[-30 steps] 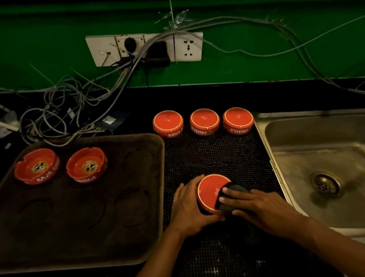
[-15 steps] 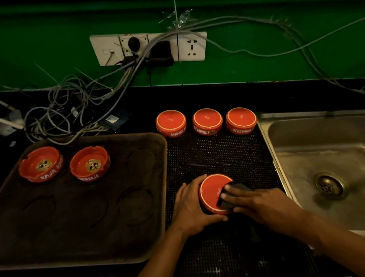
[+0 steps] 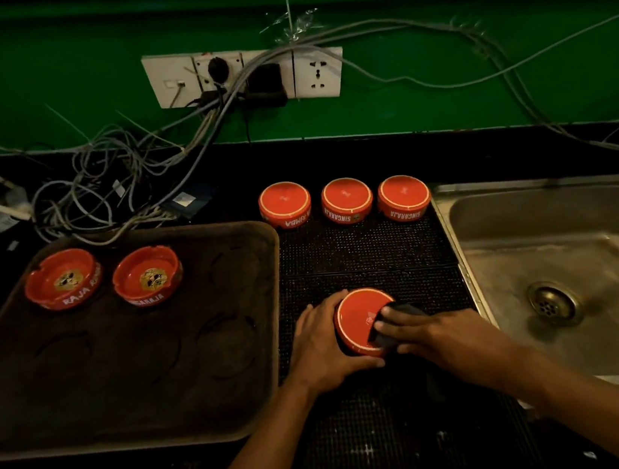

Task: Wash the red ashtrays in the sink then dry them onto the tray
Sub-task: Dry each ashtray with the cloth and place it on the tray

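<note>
Little has shifted since a second ago; left hand still grips the upturned red ashtray on the bench mat, right hand pressing a dark cloth across its base; drying continues, tray next.

Red ashtrays: two upright on tray; three inverted behind; one inverted on mat.
</note>
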